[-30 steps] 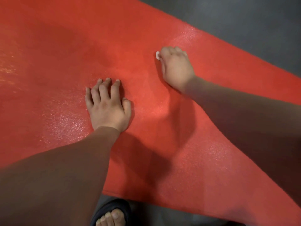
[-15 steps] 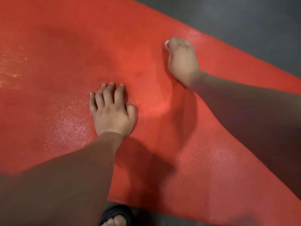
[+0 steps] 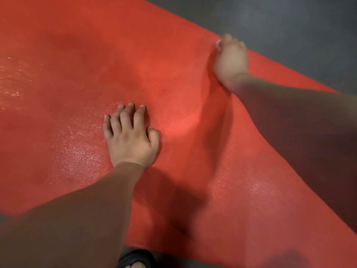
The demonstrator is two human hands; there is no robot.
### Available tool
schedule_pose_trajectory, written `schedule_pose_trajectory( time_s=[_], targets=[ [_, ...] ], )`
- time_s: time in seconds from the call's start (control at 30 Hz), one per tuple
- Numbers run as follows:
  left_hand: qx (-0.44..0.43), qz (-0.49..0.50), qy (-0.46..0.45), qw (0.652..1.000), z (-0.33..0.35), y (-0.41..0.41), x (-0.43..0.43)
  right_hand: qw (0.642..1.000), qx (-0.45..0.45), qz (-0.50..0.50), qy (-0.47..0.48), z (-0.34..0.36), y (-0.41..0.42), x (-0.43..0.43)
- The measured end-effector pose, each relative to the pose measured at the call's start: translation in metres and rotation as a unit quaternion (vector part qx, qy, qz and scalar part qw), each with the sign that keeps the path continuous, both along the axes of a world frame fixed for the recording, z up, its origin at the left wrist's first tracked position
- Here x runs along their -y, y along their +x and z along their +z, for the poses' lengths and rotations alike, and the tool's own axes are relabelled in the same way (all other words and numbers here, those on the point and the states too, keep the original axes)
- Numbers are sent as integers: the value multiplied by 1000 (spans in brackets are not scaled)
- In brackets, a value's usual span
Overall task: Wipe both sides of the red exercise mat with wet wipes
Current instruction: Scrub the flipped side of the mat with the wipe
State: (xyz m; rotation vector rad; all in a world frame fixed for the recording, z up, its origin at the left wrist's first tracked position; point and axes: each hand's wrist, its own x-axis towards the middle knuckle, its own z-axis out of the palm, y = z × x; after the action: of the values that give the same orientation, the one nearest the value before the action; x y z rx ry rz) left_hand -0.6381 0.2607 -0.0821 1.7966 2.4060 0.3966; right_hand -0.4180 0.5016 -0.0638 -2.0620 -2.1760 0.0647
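Note:
The red exercise mat lies flat on the floor and fills most of the view, with shiny damp patches left of centre and at the lower right. My left hand presses flat on the mat near its middle, fingers slightly spread and holding nothing. My right hand reaches to the mat's far edge, closed on a small white wet wipe; only a sliver of the wipe shows past the fingers.
Grey floor runs beyond the mat's far edge at the upper right. A foot in a black sandal stands on the floor just below the mat's near edge.
My right hand has slid the wipe away from me, from the mat's middle out to its far edge. My left hand has stayed planted in place.

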Motion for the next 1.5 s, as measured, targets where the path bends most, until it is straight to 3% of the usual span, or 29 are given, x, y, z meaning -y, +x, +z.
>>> schedule_pose_trajectory(
  time_s=[0.1,0.17,0.23,0.3,0.37,0.4,0.47,0.57,0.73,0.83,0.97,1.1,1.17,1.27,1.33,1.4,1.5],
  targets=[
    [-1,0,-2,1000,1,-1,0,973,-58,222,-2,-10,-42,18],
    [-2,1,-2,1000,0,-1,0,953,-38,301,8,-10,-48,18],
    [-3,0,0,1000,0,-1,0,969,-2,245,12,-8,-39,5],
    [-7,0,1,1000,0,-1,0,995,24,95,28,-6,-25,-12],
    [-8,-2,4,1000,0,-1,-1,998,30,-40,29,-5,-18,-23],
    [-10,-2,5,1000,0,-1,-1,998,20,-44,27,-6,-23,-22],
    [-13,-1,9,1000,-1,-1,-1,998,-11,67,18,-9,-37,-17],
    [-15,0,18,1000,-1,-1,-1,967,-17,255,2,-14,-40,-18],
    [-24,-2,28,999,-3,-1,-2,996,14,91,18,-11,-32,-50],
    [-19,-1,28,999,-2,-1,-2,990,-22,138,9,-7,-52,-41],
    [-15,-3,16,1000,-1,-2,-2,933,-65,354,-22,-4,-69,37],
    [-12,-3,13,1000,-2,-2,-1,858,-4,509,-67,3,-62,84],
    [-9,-3,10,1000,-3,-2,-1,882,24,470,-19,1,-52,59],
    [-5,-1,6,1000,-2,-1,-1,976,15,214,31,-1,-32,10],
    [-5,-1,6,1000,-1,-1,-1,995,3,97,12,-2,-30,3],
    [-6,-1,2,1000,-1,-1,-1,988,-21,156,-3,-3,-47,23],
    [-14,-1,7,1000,-2,-2,-1,932,-45,356,-47,-6,-67,76]
  ],
)
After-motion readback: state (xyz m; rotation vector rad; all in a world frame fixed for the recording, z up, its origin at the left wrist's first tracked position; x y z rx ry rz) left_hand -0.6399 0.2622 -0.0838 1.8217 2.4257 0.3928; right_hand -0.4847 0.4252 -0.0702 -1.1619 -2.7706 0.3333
